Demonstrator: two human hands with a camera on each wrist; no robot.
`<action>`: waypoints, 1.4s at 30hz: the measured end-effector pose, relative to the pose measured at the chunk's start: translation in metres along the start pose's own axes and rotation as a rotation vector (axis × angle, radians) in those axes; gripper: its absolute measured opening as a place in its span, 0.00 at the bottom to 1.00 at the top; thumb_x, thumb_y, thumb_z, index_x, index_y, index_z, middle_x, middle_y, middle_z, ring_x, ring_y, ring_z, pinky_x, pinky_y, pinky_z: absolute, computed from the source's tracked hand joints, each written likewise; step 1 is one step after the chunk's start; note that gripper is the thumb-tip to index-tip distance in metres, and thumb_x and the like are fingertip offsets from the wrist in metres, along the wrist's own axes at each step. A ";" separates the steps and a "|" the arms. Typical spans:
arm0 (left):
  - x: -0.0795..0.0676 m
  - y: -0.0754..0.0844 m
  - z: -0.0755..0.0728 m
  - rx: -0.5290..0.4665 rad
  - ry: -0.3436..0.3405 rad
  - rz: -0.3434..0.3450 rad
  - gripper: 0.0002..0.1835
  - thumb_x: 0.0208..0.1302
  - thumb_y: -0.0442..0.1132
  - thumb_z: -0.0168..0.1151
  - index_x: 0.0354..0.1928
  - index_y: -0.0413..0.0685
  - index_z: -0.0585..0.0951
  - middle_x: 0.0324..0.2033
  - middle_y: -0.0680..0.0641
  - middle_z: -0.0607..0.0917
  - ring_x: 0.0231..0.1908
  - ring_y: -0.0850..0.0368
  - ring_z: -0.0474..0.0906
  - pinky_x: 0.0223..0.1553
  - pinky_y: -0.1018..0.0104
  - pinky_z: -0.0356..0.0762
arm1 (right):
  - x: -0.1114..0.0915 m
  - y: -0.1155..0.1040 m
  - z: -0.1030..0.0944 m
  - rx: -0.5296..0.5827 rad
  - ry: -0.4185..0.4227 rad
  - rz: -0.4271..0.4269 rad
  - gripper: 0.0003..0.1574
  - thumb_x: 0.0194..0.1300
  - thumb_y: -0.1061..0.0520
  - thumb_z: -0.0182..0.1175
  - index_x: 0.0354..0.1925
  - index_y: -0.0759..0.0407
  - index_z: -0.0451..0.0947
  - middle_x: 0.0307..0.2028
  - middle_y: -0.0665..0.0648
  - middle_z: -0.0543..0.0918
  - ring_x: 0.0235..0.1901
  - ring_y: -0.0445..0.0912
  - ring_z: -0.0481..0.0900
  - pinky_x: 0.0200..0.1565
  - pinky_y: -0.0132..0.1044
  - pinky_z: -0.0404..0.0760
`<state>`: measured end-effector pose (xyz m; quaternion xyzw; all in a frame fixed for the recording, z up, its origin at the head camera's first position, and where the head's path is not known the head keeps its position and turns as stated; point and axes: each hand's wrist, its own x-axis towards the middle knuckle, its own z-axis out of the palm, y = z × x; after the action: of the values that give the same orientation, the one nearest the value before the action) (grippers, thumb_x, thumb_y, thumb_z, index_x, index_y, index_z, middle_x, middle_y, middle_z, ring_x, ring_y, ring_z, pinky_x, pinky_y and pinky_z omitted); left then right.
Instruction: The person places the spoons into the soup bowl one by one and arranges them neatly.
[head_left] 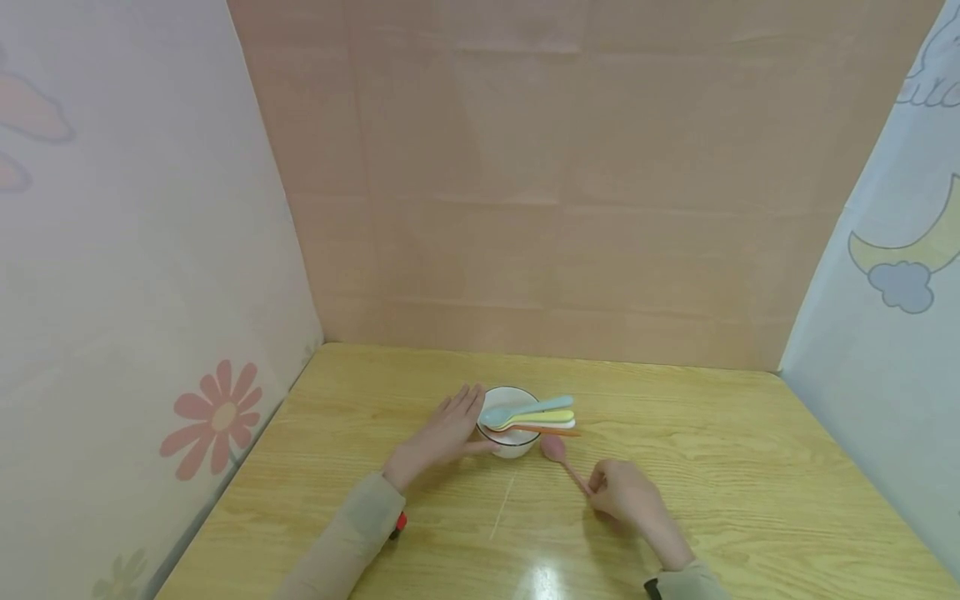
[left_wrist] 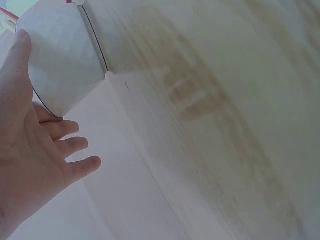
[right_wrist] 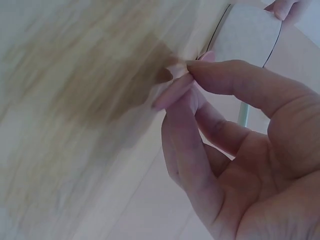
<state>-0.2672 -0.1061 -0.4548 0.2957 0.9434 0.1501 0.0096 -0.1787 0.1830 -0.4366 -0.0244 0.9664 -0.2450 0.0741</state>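
A white bowl (head_left: 514,451) with a dark rim stands on the table. My left hand (head_left: 444,432) holds it from the left, thumb along the near side and fingers at the far left rim. Across the bowl lie a light blue spoon (head_left: 538,406), a yellow spoon (head_left: 553,416), a white one partly hidden, and an orange-handled utensil (head_left: 551,431), handles jutting out to the right. Just right of the bowl, a pink spoon (head_left: 554,448) points its head toward it. My right hand (head_left: 624,490) pinches the end of its handle between thumb and fingers, seen close in the right wrist view.
The wooden table (head_left: 712,467) meets a brown papered back wall (head_left: 465,167). Patterned panels rise at the left (head_left: 135,275) and right (head_left: 885,358). A small red and black item (head_left: 400,522) shows beside the left sleeve.
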 end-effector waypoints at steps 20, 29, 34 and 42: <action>-0.002 0.000 0.000 -0.001 0.009 0.008 0.53 0.66 0.67 0.55 0.76 0.34 0.52 0.77 0.36 0.55 0.77 0.38 0.50 0.73 0.39 0.57 | 0.003 0.024 -0.034 -0.026 0.030 -0.071 0.05 0.56 0.63 0.69 0.31 0.63 0.81 0.26 0.54 0.85 0.22 0.41 0.76 0.25 0.32 0.78; -0.001 0.000 0.000 0.010 -0.011 0.001 0.53 0.66 0.68 0.53 0.77 0.35 0.51 0.77 0.37 0.53 0.78 0.38 0.49 0.74 0.40 0.56 | 0.007 0.038 -0.061 -0.036 0.006 -0.047 0.04 0.54 0.67 0.63 0.33 0.65 0.80 0.26 0.56 0.84 0.21 0.43 0.74 0.24 0.32 0.75; -0.001 -0.001 0.001 0.015 -0.010 0.000 0.53 0.66 0.69 0.52 0.77 0.36 0.50 0.78 0.37 0.53 0.78 0.39 0.48 0.74 0.40 0.56 | 0.013 0.041 -0.079 -0.060 -0.012 -0.037 0.06 0.56 0.65 0.62 0.35 0.66 0.80 0.27 0.56 0.84 0.23 0.44 0.75 0.27 0.37 0.76; -0.001 -0.001 0.001 0.012 -0.004 0.004 0.54 0.66 0.69 0.52 0.77 0.36 0.51 0.77 0.37 0.53 0.78 0.39 0.49 0.74 0.40 0.56 | 0.023 0.038 -0.099 -0.095 -0.022 -0.054 0.06 0.56 0.64 0.61 0.35 0.65 0.79 0.28 0.57 0.84 0.24 0.45 0.75 0.28 0.38 0.76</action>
<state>-0.2668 -0.1069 -0.4557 0.2979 0.9437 0.1437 0.0096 -0.2170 0.2616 -0.3714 -0.0568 0.9750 -0.2005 0.0770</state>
